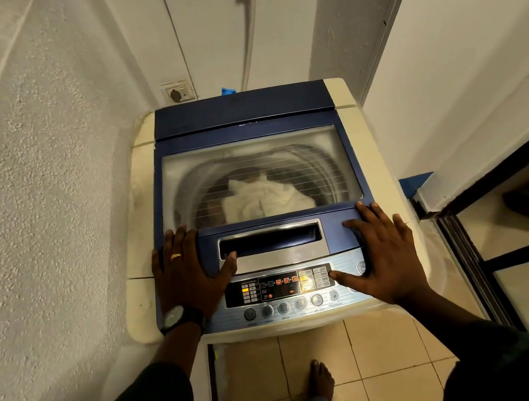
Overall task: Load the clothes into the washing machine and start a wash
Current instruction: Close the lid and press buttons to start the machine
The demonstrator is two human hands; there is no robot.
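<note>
A cream top-loading washing machine (385,160) with a blue lid (244,123) stands in front of me, lid shut. Through the lid's clear window, white clothes (266,198) lie in the drum. My left hand (188,274) rests flat on the lid's front left corner, fingers straight, thumb by the lid handle recess (269,241). Flat on the front right corner lies my right hand (382,254), its thumb reaching onto the control panel (280,288). Several orange lights glow on the panel's display. A row of round buttons (290,306) runs below it.
Rough white walls close in on the left and behind. A wall socket with a plug (178,92) sits behind the machine. A dark-framed sliding door (472,254) is at the right. My bare foot (319,382) stands on beige floor tiles (384,354).
</note>
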